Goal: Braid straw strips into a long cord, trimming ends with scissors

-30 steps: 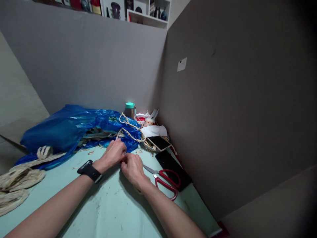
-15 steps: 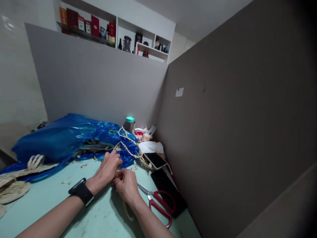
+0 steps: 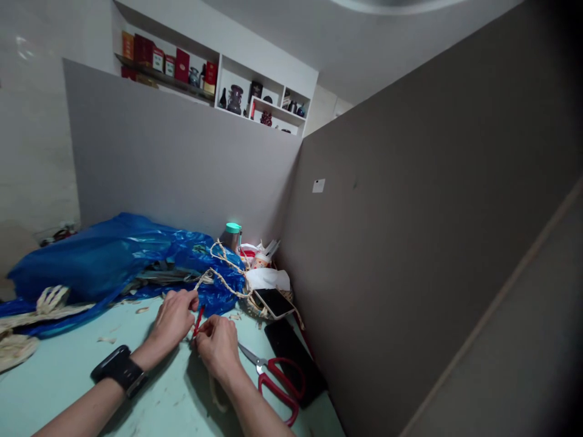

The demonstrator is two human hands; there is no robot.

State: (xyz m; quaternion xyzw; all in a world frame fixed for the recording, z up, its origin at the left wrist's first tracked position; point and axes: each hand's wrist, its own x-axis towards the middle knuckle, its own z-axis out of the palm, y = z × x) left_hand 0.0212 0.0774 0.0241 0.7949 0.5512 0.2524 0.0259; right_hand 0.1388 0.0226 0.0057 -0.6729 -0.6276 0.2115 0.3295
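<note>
Head view: red strip (image 3: 199,319) in right hand (image 3: 219,346)

"Where's the camera?"
"On the person's head, facing forward and down over the table (image 3: 168,394)."
"How near?"
"Close to the left hand (image 3: 172,321) and right hand (image 3: 218,346), lower left; the shelf (image 3: 218,82) is farther off, upper left, the wall (image 3: 410,230) filling the right."

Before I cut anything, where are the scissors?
In the head view, the scissors lie on the table just right of the right hand, partly overlapping the black slab.
</note>
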